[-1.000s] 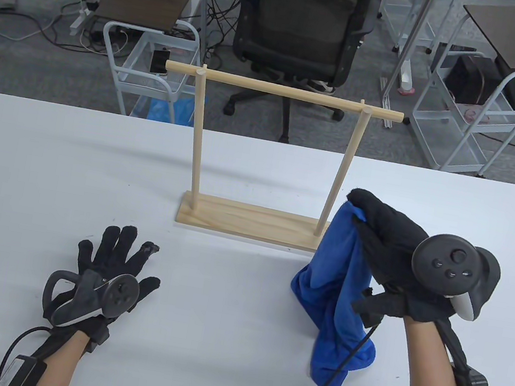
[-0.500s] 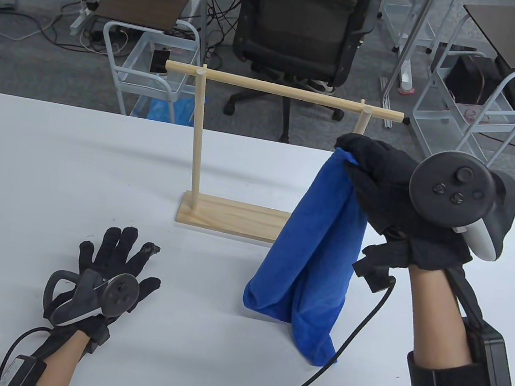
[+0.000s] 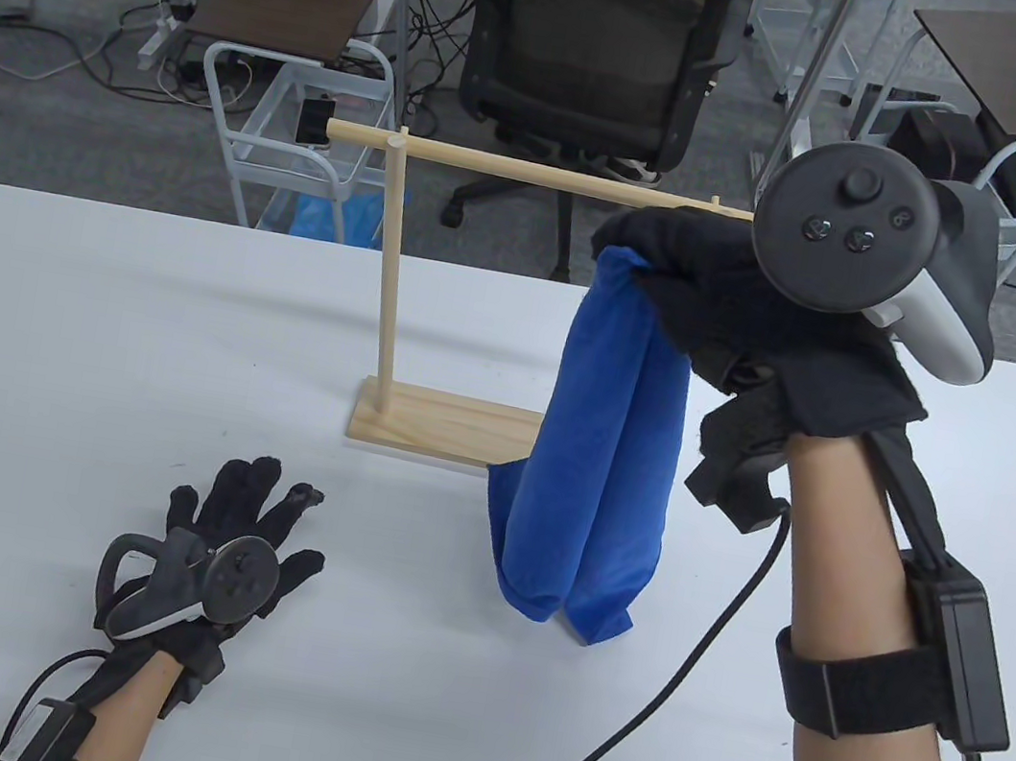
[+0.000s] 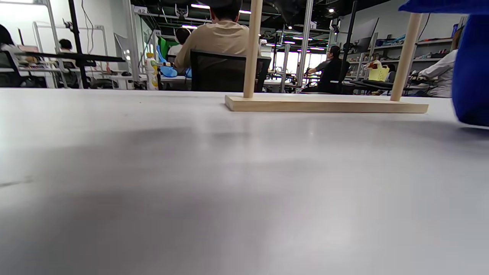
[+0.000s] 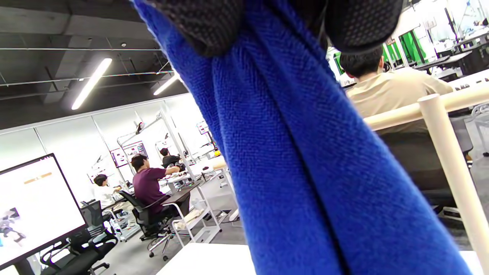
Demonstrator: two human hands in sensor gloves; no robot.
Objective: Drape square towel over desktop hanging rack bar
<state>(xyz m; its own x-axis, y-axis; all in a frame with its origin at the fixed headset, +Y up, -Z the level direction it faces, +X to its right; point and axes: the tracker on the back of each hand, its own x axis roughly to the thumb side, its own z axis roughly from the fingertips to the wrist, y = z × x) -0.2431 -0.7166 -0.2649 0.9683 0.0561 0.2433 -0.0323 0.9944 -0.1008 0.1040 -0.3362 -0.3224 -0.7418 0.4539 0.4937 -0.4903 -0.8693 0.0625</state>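
A wooden rack stands mid-table on a flat base (image 3: 433, 422) with two posts and a top bar (image 3: 523, 171). My right hand (image 3: 683, 264) pinches the top of a blue towel (image 3: 609, 446) and holds it up in front of the rack's right post, just below bar height. The towel hangs in two folds, its bottom close to the table. In the right wrist view the towel (image 5: 298, 160) fills the middle, with the bar (image 5: 405, 110) behind it. My left hand (image 3: 237, 515) rests flat on the table at front left, fingers spread, holding nothing.
The white table (image 3: 92, 311) ends just behind the rack. Beyond it stand an office chair (image 3: 592, 54), white carts (image 3: 287, 130) and side tables. My right arm's cable (image 3: 673, 671) trails across the table.
My right hand has lifted the towel up and to the left, from table level beside the rack base to just below the bar. The left hand has shifted slightly right.
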